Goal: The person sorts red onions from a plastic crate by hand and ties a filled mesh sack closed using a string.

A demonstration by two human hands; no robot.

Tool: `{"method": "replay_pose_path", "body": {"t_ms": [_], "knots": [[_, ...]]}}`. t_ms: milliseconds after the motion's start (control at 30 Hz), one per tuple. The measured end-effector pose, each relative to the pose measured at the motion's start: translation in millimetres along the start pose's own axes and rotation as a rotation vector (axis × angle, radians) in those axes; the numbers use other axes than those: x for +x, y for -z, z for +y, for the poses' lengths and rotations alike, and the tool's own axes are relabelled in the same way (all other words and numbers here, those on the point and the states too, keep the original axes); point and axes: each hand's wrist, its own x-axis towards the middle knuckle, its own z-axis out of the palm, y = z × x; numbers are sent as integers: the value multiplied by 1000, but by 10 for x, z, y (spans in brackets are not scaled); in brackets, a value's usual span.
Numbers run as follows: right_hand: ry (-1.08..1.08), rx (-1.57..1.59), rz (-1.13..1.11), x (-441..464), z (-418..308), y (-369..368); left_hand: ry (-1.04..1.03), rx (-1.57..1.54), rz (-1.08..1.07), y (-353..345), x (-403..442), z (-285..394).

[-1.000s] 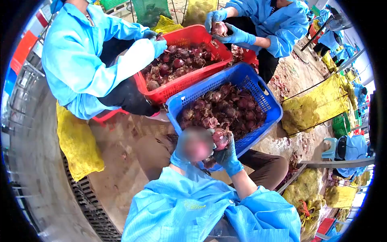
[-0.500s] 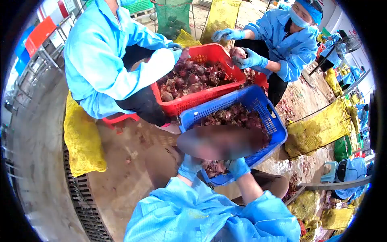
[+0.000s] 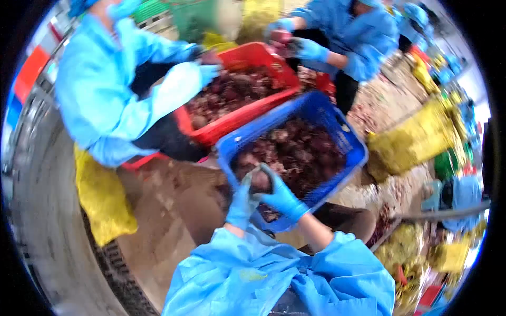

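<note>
In the head view, a red onion [image 3: 261, 180] is cupped between my two gloved hands over the near left part of a blue crate [image 3: 359, 152]. My left hand [image 3: 242, 204] closes on its left side, and my right hand [image 3: 280, 196] curls round its right side, the fingers meeting on top. Below them the crate holds many dark red onions [image 3: 300, 147] with loose, papery skins. Motion blur hides the finer detail of the fingers and the onion.
A red crate [image 3: 224, 128] of onions stands against the blue one. Behind it, a co-worker on the left [image 3: 103, 89] and another on the right [image 3: 350, 37] handle onions. Yellow mesh sacks stand at left [image 3: 103, 197] and right [image 3: 414, 145]. A floor drain [image 3: 118, 268] runs at left.
The view has shifted, and the crates now appear further left and higher. My hands, partly behind a blurred patch before, now show closed round the onion. The right co-worker's hands have come together.
</note>
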Motion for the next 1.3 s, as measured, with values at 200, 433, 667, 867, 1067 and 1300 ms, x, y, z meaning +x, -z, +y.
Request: {"method": "replay_pose_path", "body": {"t_ms": [200, 433, 667, 867, 1067, 1300], "knots": [[-306, 1001, 596, -648, 942, 229, 280, 477, -219, -259, -236, -69], [579, 65, 1011, -866, -741, 2694, -519, 1667, -187, 322, 140, -451], [193, -1139, 2005, -1068, -1524, 5551, -448, 2303, -140, 221, 105, -548], [135, -272, 1037, -955, -659, 4619, -428, 2272, -150, 156, 54, -514], [-56, -622, 80, -493, 474, 2839, -572, 2267, -85, 130, 98, -594], [-269, -860, -477, 192, 1788, 1530, -499, 2270, -111, 99, 53, -532]]}}
